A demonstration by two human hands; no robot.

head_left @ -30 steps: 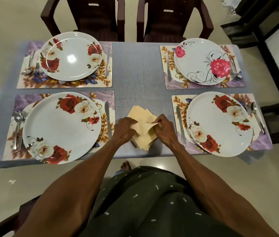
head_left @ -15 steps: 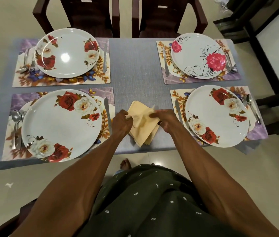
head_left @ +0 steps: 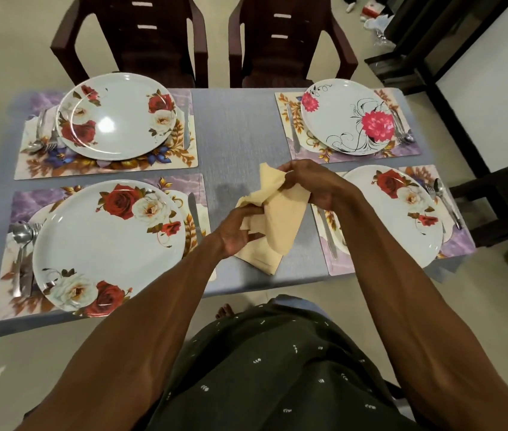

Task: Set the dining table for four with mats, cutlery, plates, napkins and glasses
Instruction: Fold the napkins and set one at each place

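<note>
Both hands over the middle of the grey cloth-covered surface, between the two near floral mats: left hand fingers curled on the lower edge of a pale yellow cloth napkin, right hand pinching its raised top corner, folded yellow napkins beneath

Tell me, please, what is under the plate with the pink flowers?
Under the plate with pink flowers lies a floral mat; only the mat's edges and corners show. A knife lies on it beside the plate. Whatever lies beneath the plate's middle is covered.
</note>
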